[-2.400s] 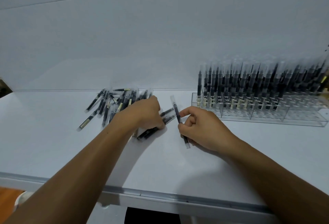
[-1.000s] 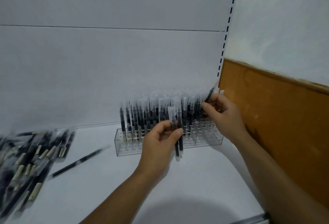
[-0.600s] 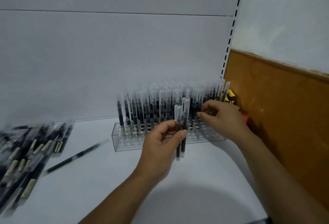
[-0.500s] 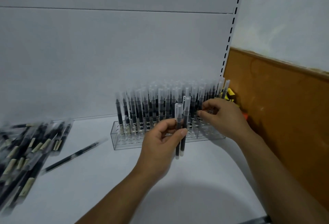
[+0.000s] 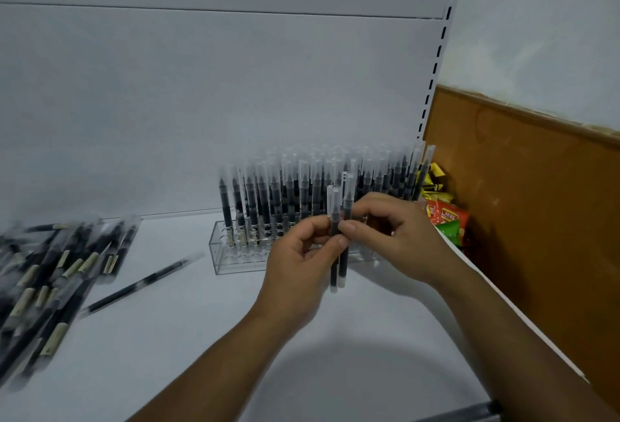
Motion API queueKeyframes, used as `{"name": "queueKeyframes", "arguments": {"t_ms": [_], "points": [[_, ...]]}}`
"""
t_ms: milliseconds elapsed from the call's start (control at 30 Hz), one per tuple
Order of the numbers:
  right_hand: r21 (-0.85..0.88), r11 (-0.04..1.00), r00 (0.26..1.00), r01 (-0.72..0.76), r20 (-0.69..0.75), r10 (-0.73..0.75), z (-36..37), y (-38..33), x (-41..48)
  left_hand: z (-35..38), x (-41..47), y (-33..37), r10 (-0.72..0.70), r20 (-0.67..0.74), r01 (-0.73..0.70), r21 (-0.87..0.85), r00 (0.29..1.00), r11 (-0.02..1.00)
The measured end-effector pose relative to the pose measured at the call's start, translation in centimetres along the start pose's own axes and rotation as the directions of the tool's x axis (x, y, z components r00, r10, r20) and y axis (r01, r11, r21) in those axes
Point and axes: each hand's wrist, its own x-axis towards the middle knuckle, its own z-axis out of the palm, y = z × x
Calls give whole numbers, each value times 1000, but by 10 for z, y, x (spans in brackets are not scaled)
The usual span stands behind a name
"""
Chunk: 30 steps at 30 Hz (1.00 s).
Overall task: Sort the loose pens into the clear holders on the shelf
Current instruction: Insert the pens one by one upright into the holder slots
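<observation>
My left hand [image 5: 298, 264] holds two black pens with clear caps [image 5: 334, 264] upright in front of the clear holder [image 5: 219, 255]. My right hand [image 5: 402, 237] has come up against them, and its thumb and forefinger pinch the right-hand pen of the pair [image 5: 348, 190] just below its cap. The holder stands at the back of the white shelf and is packed with several upright pens [image 5: 275, 193]. A pile of loose pens [image 5: 50, 274] lies at the far left. One single pen [image 5: 141, 284] lies alone between the pile and the holder.
A brown wooden board [image 5: 530, 213] closes off the right side of the shelf. Colourful snack packets [image 5: 446, 217] are wedged behind the holder's right end. The shelf's front edge [image 5: 469, 416] runs along the bottom right.
My right hand has left the right end of the holder and come left to the pens in my left hand. The left hand has stayed nearly still.
</observation>
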Motion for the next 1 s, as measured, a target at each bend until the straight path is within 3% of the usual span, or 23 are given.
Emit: {"name": "queueKeyframes", "arguments": {"t_ms": [133, 233, 300, 367, 533, 767, 1000], "points": [[159, 987, 993, -4, -115, 22, -2, 1, 1, 0, 0, -1, -13, -2, 13, 9, 1000, 1000], [303, 953, 917, -14, -377, 133, -13, 9, 3, 0, 0, -2, -45, -21, 45, 5, 999, 999], [234, 972, 808, -21, -568, 154, -22, 18, 6, 0, 0, -4, -58, -12, 58, 19, 998, 998], [102, 993, 752, -59, -650, 111, -26, 26, 7, 2, -1, -4, -67, 1, 67, 20, 998, 998], [-64, 989, 793, -131, -606, 66, -24, 37, 10, 1, 0, -5, -69, 12, 69, 4, 998, 998], [-272, 915, 874, -299, -462, 149, -22, 45, 9, 0, -1, -7, -55, 28, 54, 23, 998, 998], [-364, 872, 880, -326, -455, 139, -27, 38, 2, 1, -1, -6, -63, 10, 62, 16, 998, 998]]}}
